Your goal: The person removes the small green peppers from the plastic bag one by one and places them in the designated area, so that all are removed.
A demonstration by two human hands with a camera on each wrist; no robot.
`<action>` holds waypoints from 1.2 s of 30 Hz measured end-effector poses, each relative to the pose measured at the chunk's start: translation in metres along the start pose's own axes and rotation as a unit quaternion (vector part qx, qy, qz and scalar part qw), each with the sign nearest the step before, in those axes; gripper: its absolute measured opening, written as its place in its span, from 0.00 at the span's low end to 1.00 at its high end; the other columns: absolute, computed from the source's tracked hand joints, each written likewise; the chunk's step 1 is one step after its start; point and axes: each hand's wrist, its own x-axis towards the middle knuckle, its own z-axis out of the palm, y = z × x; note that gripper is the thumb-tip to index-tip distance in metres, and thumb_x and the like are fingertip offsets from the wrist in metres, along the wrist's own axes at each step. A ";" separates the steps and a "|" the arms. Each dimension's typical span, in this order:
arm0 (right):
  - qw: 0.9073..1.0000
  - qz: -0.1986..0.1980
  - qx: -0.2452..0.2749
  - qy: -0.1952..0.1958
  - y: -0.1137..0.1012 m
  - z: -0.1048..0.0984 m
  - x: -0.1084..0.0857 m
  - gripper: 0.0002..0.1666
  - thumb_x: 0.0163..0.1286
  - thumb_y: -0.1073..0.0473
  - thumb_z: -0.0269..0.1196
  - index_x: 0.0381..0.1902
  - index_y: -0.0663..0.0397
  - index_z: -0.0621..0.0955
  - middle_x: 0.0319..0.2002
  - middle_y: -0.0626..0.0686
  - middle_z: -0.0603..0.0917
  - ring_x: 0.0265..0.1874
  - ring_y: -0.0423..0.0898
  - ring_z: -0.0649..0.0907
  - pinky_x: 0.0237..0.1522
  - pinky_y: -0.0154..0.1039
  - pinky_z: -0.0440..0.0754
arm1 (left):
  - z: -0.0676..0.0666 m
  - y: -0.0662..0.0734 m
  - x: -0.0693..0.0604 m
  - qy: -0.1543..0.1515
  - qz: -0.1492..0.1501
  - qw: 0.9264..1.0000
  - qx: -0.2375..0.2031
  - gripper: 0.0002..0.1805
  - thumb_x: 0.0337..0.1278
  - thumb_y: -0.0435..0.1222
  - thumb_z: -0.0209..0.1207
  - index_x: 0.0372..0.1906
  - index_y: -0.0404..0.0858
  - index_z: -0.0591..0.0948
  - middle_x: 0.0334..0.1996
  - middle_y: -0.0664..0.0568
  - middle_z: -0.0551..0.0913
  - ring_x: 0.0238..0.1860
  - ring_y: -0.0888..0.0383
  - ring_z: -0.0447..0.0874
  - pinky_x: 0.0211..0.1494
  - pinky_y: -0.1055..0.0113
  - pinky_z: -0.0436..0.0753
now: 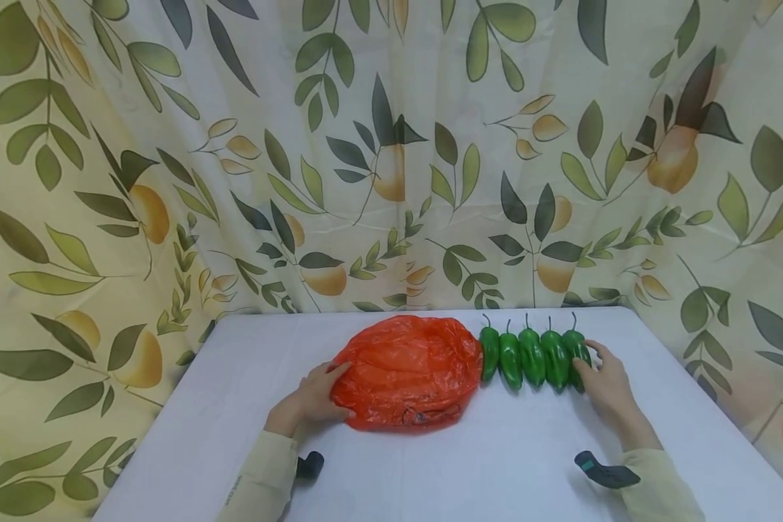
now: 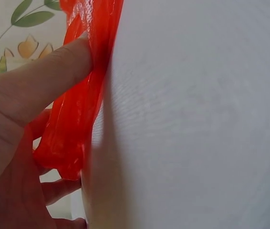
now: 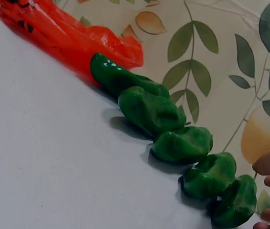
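Observation:
A crumpled red plastic bag (image 1: 407, 371) lies on the white table, with dark marks near its front edge. My left hand (image 1: 318, 395) grips the bag's left edge; in the left wrist view the thumb (image 2: 61, 71) presses the red film and the other fingers are partly behind it. To the right of the bag several green peppers (image 1: 531, 355) lie side by side in a row, stems pointing away. At the row's right end, my right hand (image 1: 605, 378) is beside the last pepper (image 1: 576, 351), thumb and fingers spread. Whether it touches that pepper I cannot tell.
The white tabletop (image 1: 431, 478) stretches in front of the bag and peppers. A curtain (image 1: 391, 181) printed with leaves and fruit hangs behind the table and along its sides. A dark strap end (image 1: 605, 471) sticks out by the right sleeve (image 1: 659, 486).

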 end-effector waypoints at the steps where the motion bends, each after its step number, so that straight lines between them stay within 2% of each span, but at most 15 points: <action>1: 1.000 0.001 0.002 0.008 -0.001 0.000 -0.001 0.38 0.80 0.53 0.45 0.79 0.67 0.49 0.74 0.82 0.48 0.72 0.82 0.53 0.71 0.76 0.55 | 0.000 0.000 -0.001 -0.001 -0.001 1.000 -0.001 0.54 0.44 0.48 0.77 0.79 0.54 0.62 0.76 0.45 0.62 0.73 0.42 0.62 0.65 0.39 0.79; 4: 0.999 -0.003 -0.001 0.034 -0.004 0.000 -0.003 0.36 0.80 0.55 0.46 0.78 0.68 0.54 0.73 0.82 0.53 0.71 0.82 0.56 0.70 0.75 0.57 | 0.001 0.000 -0.002 -0.004 -0.004 1.000 0.000 0.54 0.44 0.49 0.77 0.79 0.55 0.62 0.76 0.46 0.63 0.73 0.43 0.63 0.65 0.40 0.80; 8: 0.999 0.000 0.006 0.051 -0.011 0.001 -0.005 0.35 0.80 0.54 0.46 0.78 0.66 0.55 0.74 0.80 0.53 0.70 0.82 0.59 0.69 0.75 0.61 | -0.001 0.001 -0.003 -0.008 -0.006 1.000 -0.008 0.53 0.46 0.48 0.76 0.79 0.54 0.62 0.76 0.45 0.63 0.74 0.42 0.62 0.66 0.38 0.78; 15: 0.997 -0.044 0.016 0.067 -0.029 0.001 -0.012 0.34 0.81 0.55 0.47 0.77 0.67 0.57 0.73 0.80 0.56 0.69 0.81 0.61 0.67 0.77 0.61 | -0.005 0.000 -0.004 -0.012 -0.005 0.999 -0.029 0.52 0.47 0.49 0.75 0.78 0.52 0.63 0.77 0.45 0.62 0.75 0.42 0.61 0.67 0.39 0.77; 23: 0.996 -0.054 0.039 0.053 -0.050 0.003 -0.016 0.34 0.81 0.54 0.47 0.77 0.65 0.58 0.75 0.77 0.55 0.71 0.78 0.60 0.67 0.77 0.60 | -0.012 0.002 -0.003 0.006 -0.004 0.999 -0.031 0.49 0.54 0.51 0.71 0.79 0.48 0.62 0.76 0.44 0.64 0.74 0.42 0.65 0.67 0.40 0.78; 27: 0.994 -0.077 0.049 0.055 -0.058 0.004 -0.017 0.33 0.81 0.54 0.48 0.77 0.65 0.59 0.75 0.76 0.55 0.70 0.78 0.61 0.67 0.77 0.60 | -0.015 0.005 -0.002 0.018 -0.004 0.999 -0.030 0.47 0.57 0.50 0.70 0.79 0.49 0.62 0.76 0.42 0.65 0.74 0.40 0.65 0.68 0.37 0.76; 32: 0.991 -0.102 0.059 0.062 -0.070 0.007 -0.020 0.32 0.80 0.55 0.50 0.75 0.66 0.62 0.74 0.77 0.57 0.70 0.77 0.62 0.68 0.76 0.60 | -0.016 0.005 0.001 0.028 0.006 0.999 -0.033 0.45 0.60 0.49 0.68 0.79 0.50 0.61 0.76 0.39 0.65 0.74 0.39 0.65 0.69 0.35 0.74; 36: 0.992 -0.103 0.051 0.046 -0.082 0.010 -0.022 0.33 0.81 0.53 0.49 0.76 0.64 0.61 0.75 0.76 0.57 0.71 0.76 0.61 0.69 0.76 0.60 | -0.018 0.005 0.003 0.046 0.021 0.998 -0.041 0.43 0.61 0.47 0.67 0.79 0.48 0.62 0.74 0.42 0.67 0.74 0.41 0.66 0.69 0.35 0.74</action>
